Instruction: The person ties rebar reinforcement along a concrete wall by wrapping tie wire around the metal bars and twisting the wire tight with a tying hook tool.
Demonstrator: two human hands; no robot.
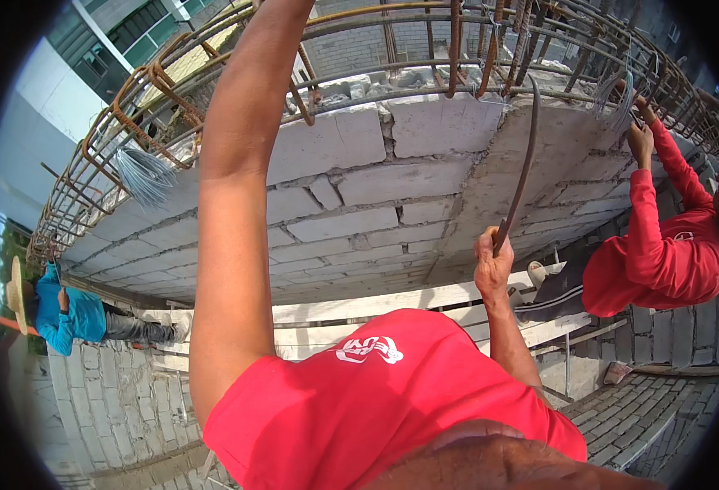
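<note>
My right hand (493, 269) grips the lower end of a long, dark metal bar (525, 165). It stands nearly upright in front of the wall, bowed along its length, with its bent top close to the lower bars of a rusty rebar cage (454, 49). My left hand is out of view beyond the top edge; the raised left forearm (237, 135) crosses in front of the cage. Below the cage runs a wall of pale concrete blocks (408, 180) with rough mortar joints. A bundle of tie wire (145, 177) hangs from the cage, left of my forearm.
Wooden scaffold planks (359, 306) run along the wall's foot. At right, a co-worker in red (672, 263) has both hands at the cage beside another wire bundle (617, 104). Far left, a co-worker in blue (71, 315) wears a straw hat (17, 294).
</note>
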